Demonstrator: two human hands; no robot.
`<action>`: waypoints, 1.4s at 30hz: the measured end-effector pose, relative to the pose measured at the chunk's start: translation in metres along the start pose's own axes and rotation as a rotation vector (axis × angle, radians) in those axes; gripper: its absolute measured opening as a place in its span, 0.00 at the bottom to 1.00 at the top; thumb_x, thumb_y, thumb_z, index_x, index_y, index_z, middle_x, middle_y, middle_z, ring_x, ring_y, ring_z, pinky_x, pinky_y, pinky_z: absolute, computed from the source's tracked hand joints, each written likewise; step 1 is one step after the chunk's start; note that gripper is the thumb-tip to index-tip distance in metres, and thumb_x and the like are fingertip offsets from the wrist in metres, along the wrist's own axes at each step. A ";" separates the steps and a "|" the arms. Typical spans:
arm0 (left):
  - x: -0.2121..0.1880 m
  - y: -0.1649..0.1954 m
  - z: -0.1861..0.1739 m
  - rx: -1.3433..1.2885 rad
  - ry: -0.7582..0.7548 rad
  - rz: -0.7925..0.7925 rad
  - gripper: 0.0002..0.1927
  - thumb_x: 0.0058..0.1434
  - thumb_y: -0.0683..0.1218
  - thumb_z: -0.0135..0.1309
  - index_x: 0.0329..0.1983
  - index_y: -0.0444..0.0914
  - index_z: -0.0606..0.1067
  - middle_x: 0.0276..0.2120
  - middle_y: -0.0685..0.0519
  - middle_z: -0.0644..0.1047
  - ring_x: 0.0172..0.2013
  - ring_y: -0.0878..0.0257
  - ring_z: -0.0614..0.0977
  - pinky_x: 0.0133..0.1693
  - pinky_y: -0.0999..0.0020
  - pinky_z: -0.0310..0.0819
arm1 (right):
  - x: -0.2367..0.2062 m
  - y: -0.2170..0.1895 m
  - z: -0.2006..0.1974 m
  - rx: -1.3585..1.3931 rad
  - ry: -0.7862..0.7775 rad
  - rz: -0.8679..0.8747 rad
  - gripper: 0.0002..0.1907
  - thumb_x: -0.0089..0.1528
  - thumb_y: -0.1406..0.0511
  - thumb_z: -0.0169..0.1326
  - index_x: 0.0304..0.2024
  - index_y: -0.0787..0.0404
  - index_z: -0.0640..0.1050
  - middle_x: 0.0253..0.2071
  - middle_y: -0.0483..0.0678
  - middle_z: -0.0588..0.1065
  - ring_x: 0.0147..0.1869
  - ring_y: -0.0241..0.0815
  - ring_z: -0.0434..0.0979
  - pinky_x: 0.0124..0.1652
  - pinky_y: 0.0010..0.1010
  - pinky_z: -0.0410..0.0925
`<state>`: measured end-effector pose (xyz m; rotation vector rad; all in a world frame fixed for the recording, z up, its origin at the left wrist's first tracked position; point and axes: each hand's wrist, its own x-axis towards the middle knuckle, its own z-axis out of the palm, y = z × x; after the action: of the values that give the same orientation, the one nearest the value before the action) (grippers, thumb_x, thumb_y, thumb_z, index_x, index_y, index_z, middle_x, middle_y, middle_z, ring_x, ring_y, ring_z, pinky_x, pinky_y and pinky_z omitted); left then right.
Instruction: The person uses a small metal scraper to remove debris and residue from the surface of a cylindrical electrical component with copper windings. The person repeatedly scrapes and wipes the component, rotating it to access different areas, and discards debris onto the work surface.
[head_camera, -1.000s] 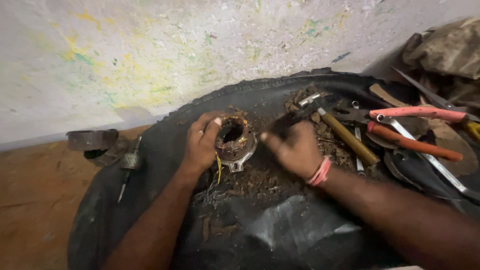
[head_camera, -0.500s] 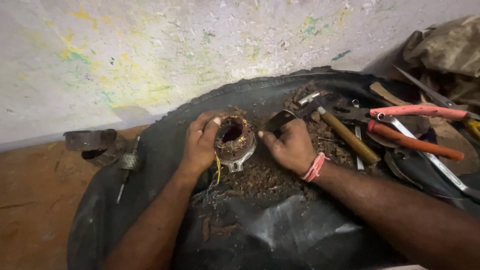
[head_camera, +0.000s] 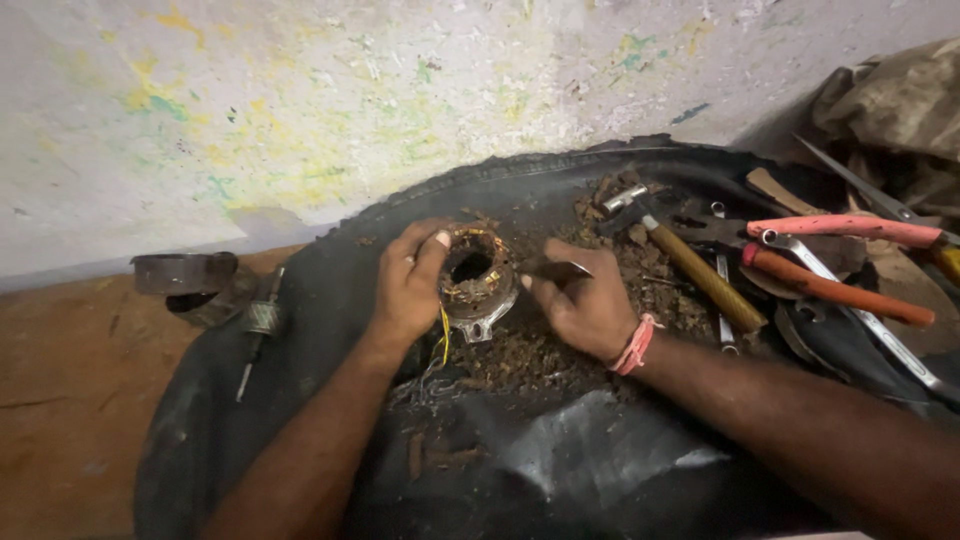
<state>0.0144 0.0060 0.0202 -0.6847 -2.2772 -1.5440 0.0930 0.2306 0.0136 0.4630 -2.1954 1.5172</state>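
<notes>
So right in the middle of the frame we're holding a small motor stator (head_camera: 472, 280), a round metal ring with copper windings packed inside, sitting on the black rubber sheet (head_camera: 300, 400) that's covering the surface. Our left hand (head_camera: 410, 285) is wrapping around its left side, fingers clenched on the outer shell to steady it, thumb up near the rim. Our right hand (head_camera: 585, 305) is pinching a thin dark metal tool (head_camera: 555, 268) and pointing its tip toward the right edge of the ring; we can't tell if the tip is actually touching the windings. Thin wires (head_camera: 440, 340), one of them yellow, are trailing out from under the stator toward the lower middle, and brown crumbly debris (head_camera: 520, 350) is lying all around it. Handling-wise, we're guessing the shell is stiff and fairly heavy for its size, so that outer casing is the safe place to grab, while the copper coils look brittle and easy to nick. Over at the right of the frame a wooden-handled hammer (head_camera: 700, 275), red-handled pliers (head_camera: 850, 230) and spanners (head_camera: 860, 320) are lying close together, and a screwdriver (head_camera: 255, 335) is resting at the left edge of the rubber.
</notes>
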 end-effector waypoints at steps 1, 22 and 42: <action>0.000 0.001 0.000 -0.012 -0.007 0.005 0.14 0.69 0.43 0.48 0.50 0.30 0.78 0.44 0.45 0.83 0.45 0.58 0.83 0.49 0.67 0.75 | 0.000 0.001 0.000 0.043 0.002 -0.040 0.01 0.61 0.73 0.57 0.35 0.65 0.78 0.26 0.44 0.76 0.28 0.31 0.72 0.27 0.26 0.66; 0.002 -0.008 -0.004 -0.051 -0.052 0.027 0.14 0.70 0.43 0.47 0.50 0.31 0.78 0.44 0.46 0.83 0.46 0.59 0.83 0.50 0.67 0.76 | 0.019 0.011 -0.007 0.063 -0.017 0.095 0.01 0.59 0.70 0.59 0.33 0.62 0.81 0.28 0.45 0.80 0.29 0.36 0.77 0.30 0.30 0.71; 0.003 -0.001 -0.005 0.002 -0.036 0.027 0.15 0.69 0.45 0.47 0.49 0.31 0.79 0.44 0.44 0.83 0.46 0.57 0.84 0.50 0.65 0.76 | 0.012 0.006 -0.003 -0.026 0.014 0.111 0.03 0.60 0.69 0.58 0.29 0.61 0.79 0.24 0.43 0.78 0.25 0.35 0.76 0.26 0.32 0.69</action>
<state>0.0113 0.0022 0.0231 -0.7447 -2.2856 -1.5287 0.0804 0.2350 0.0165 0.3265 -2.2608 1.5416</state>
